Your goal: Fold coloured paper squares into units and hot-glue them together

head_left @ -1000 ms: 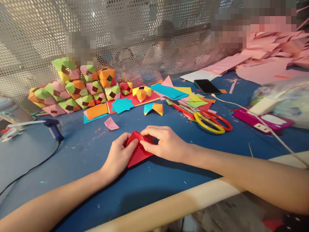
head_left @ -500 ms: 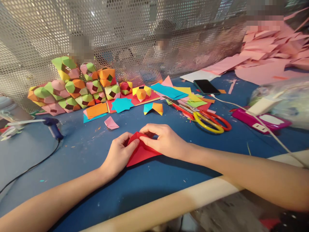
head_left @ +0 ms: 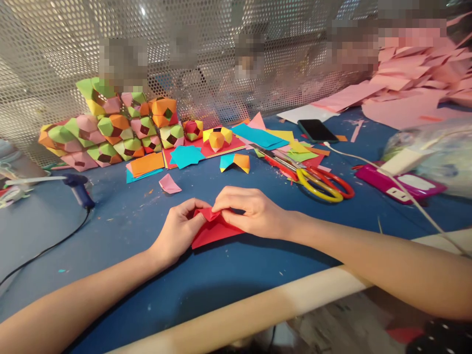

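A partly folded sheet of red paper (head_left: 217, 233) lies low over the blue table between my hands. My left hand (head_left: 179, 227) pinches its left side, thumb on top. The fingers of my right hand (head_left: 248, 211) are closed on the paper's upper edge, where a small flap is turned down. The fingertips of both hands nearly meet at that flap. Just beyond them rest a pink folded paper piece (head_left: 170, 184) and a blue, orange and yellow folded piece (head_left: 235, 162).
Folded-paper balls (head_left: 110, 129) are stacked at the back left. A glue gun (head_left: 79, 191) with a cord lies left. Scissors (head_left: 319, 184), a phone (head_left: 317, 131), a magenta power strip (head_left: 401, 183) and pink paper sheets (head_left: 416, 83) are to the right. A perforated metal screen (head_left: 206, 29) stands behind.
The top point of the red paper has been folded down toward me by my right fingers. Both hands stay at nearly the same spot; the view has shifted slightly.
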`<state>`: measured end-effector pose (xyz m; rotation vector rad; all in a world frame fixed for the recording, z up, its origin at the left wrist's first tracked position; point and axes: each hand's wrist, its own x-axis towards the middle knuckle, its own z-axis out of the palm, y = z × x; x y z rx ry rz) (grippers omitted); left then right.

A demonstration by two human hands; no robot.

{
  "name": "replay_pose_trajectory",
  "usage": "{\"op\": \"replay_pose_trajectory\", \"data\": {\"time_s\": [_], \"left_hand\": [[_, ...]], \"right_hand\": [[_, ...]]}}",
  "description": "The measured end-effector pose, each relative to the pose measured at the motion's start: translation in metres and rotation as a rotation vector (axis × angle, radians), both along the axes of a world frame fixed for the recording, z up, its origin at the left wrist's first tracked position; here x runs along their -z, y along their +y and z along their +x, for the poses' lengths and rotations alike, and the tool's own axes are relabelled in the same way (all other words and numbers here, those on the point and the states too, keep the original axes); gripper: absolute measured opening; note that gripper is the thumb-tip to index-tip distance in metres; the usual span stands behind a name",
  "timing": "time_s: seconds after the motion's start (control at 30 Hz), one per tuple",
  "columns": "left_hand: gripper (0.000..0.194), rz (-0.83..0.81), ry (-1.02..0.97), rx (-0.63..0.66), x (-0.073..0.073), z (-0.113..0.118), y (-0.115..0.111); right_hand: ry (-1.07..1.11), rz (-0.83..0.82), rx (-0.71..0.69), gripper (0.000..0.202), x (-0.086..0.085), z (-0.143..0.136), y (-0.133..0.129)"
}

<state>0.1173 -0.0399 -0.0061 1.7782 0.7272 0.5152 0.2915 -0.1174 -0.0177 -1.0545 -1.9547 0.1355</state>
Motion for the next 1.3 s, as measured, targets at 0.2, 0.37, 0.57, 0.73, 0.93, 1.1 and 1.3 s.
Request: {"op": "replay_pose_trajectory", "data": {"time_s": [0.2, 0.37, 0.57, 0.73, 0.93, 1.1, 1.3], "left_hand": [[0.016, -0.064, -0.01, 0.026, 0.002, -0.001, 0.003], [0.022, -0.147, -0.059, 0.099, 0.002, -0.003, 0.005], [0.023, -0.112, -0.029, 0.079, 0.001, 0.0, 0.002], [0.019, 0.002, 0.01, 0.04, 0.003, 0.001, 0.002], [0.016, 0.195, 0.027, 0.036, 0.003, 0.0, 0.002], [0.014, 0.24, 0.021, 0.022, 0.007, 0.001, 0.003], [0.022, 0.1, 0.047, 0.056, 0.005, 0.001, 0.006]], "right_hand": [[-0.026, 0.004, -0.001, 0.02, -0.002, 0.001, 0.0], [-0.09, 0.04, -0.014, 0.019, -0.001, 0.006, 0.0], [-0.157, 0.026, -0.025, 0.021, 0.002, 0.01, 0.0], [-0.158, 0.03, -0.047, 0.021, 0.0, 0.007, -0.001], [0.013, -0.094, 0.078, 0.007, -0.003, -0.003, -0.002], [-0.02, -0.165, 0.166, 0.008, -0.002, -0.004, 0.001], [-0.057, -0.135, 0.16, 0.014, -0.001, 0.001, 0.003]]}}
